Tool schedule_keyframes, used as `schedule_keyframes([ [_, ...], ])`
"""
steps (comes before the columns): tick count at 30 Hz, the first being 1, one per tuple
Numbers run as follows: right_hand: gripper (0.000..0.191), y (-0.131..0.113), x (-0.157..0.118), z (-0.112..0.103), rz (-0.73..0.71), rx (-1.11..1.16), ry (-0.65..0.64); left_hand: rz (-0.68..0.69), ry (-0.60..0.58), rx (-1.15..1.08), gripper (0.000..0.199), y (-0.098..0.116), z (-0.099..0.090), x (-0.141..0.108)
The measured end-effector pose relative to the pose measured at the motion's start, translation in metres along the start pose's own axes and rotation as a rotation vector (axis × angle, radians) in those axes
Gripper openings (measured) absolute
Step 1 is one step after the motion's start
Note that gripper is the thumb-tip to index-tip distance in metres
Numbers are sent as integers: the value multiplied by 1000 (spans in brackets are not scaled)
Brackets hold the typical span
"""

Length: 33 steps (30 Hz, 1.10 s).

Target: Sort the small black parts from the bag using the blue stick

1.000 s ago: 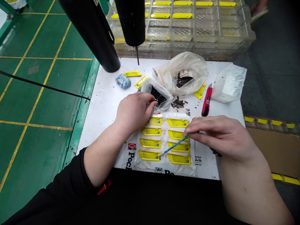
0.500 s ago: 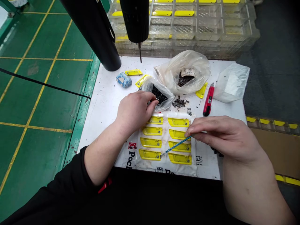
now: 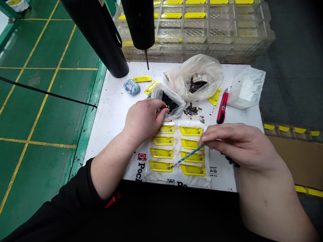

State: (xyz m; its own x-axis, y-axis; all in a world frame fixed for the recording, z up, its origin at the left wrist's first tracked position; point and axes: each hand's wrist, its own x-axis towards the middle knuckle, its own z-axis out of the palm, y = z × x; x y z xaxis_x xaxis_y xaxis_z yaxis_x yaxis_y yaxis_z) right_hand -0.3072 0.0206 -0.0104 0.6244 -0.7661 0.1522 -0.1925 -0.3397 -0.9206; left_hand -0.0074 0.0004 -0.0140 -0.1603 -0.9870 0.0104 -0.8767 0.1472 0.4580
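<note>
My right hand (image 3: 233, 139) pinches a thin blue stick like a fine brush (image 3: 188, 155) between thumb and fingers. The stick slants down to the left, its tip at the right end of the nearest left yellow plastic part (image 3: 160, 166). Several such yellow parts lie in two columns on a white printed plastic sheet (image 3: 176, 179). My left hand (image 3: 148, 116) rests at the mouth of a small clear bag (image 3: 178, 109) of tiny black pieces (image 3: 170, 102). Its thumb and fingers are pinched together; what they hold, if anything, is hidden.
Behind stand a larger bag (image 3: 210, 72) of dark pieces, a black-bodied driver (image 3: 140, 27) pointing down, a black cylinder (image 3: 101, 37) and stacked clear trays (image 3: 196, 50). A red utility knife (image 3: 222, 107), loose dark pieces (image 3: 191, 110) and a blue patterned case (image 3: 131, 87) lie on the white tabletop (image 3: 108, 114).
The camera view has shifted slightly. My left hand stays at the small bag, and the stick's tip remains at the same yellow part.
</note>
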Motion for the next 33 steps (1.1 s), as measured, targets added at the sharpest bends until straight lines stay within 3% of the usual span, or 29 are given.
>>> schedule_keyframes([
  [5,28,4,-10,-8,37,85,170,-2,-4,-8,34,1,-1,0],
  [9,12,9,-16,-18,18,227,429,10,9,-1,33,0,-1,-1],
  [11,17,10,-15,-25,51,249,550,7,29,-1,33,-2,-1,-1],
  [16,27,5,-16,-38,16,216,716,3,12,10,33,-4,-1,0],
  [23,12,11,-19,-42,47,237,799,-19,6,4,33,-2,-1,0],
  [29,25,27,-11,-39,161,185,903,-7,8,4,33,-2,-1,0],
  [33,22,31,-8,-39,243,227,936,-10,8,-1,33,-2,-2,0],
])
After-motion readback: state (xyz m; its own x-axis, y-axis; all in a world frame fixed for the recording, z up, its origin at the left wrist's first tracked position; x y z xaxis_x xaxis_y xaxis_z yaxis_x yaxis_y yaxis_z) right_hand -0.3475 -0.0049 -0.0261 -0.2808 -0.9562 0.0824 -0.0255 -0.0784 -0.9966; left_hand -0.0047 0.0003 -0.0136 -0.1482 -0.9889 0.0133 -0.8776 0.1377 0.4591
